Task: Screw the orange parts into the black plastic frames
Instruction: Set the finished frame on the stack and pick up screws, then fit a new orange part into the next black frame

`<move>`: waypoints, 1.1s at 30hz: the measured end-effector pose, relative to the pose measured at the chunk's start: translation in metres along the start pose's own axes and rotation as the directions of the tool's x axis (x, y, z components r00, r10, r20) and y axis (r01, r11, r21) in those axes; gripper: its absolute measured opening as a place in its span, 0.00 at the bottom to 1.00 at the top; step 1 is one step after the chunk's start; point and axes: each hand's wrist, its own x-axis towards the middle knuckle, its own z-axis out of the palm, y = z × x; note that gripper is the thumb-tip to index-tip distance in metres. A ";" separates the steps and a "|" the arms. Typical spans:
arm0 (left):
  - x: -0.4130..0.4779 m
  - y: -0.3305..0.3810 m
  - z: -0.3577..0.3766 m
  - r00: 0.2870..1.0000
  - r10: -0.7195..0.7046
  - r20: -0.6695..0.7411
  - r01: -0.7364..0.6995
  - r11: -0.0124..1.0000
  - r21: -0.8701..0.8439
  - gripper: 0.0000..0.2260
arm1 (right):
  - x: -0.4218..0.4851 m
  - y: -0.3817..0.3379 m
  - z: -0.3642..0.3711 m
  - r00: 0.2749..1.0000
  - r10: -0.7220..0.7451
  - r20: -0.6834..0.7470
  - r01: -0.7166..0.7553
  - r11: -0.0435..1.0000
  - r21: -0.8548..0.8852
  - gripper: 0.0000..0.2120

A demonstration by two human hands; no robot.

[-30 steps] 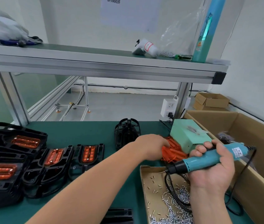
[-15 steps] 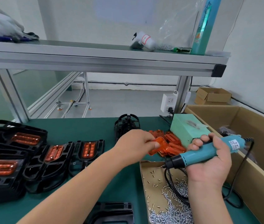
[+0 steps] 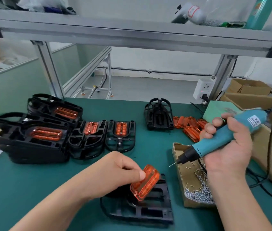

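My left hand pinches an orange part just above a black plastic frame lying near the table's front edge. My right hand grips a teal electric screwdriver, its tip carrying a screw and pointing left over a cardboard tray of screws. A pile of loose orange parts lies behind the tray. Several black frames with orange parts fitted are stacked and laid out at the left.
Another black frame stands at the table's back. A green box and a large cardboard carton sit at the right. The screwdriver's black cable trails right. An aluminium shelf spans overhead.
My left hand carried an orange part from the pile at the back down and left to the black frame at the front. The view tilted downward. The right hand kept hold of the screwdriver.
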 end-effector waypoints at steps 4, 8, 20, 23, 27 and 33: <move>-0.004 -0.003 0.004 0.995 0.024 -0.102 -0.017 0.997 0.071 0.12 | -0.008 0.011 0.008 0.998 0.048 0.046 -0.046 0.998 -0.049 0.05; -0.005 -0.007 0.007 0.983 0.023 -0.182 0.007 0.986 0.166 0.11 | -0.012 0.014 0.012 0.997 0.060 0.039 -0.057 0.995 -0.076 0.04; -0.009 0.003 0.016 0.979 0.048 -0.199 0.039 0.909 0.414 0.08 | -0.012 0.014 0.010 0.998 0.055 0.045 -0.051 0.996 -0.072 0.04; -0.009 0.004 0.018 0.975 0.047 -0.217 0.053 0.899 0.434 0.09 | -0.012 0.015 0.010 0.997 0.057 0.043 -0.054 0.996 -0.072 0.04; -0.007 0.004 0.020 0.966 0.032 -0.255 0.078 0.909 0.409 0.09 | -0.012 0.015 0.010 0.998 0.053 0.046 -0.050 0.996 -0.068 0.05; -0.007 0.008 0.024 0.962 0.020 -0.272 0.087 0.924 0.374 0.09 | -0.012 0.015 0.009 0.998 0.047 0.047 -0.044 0.997 -0.068 0.05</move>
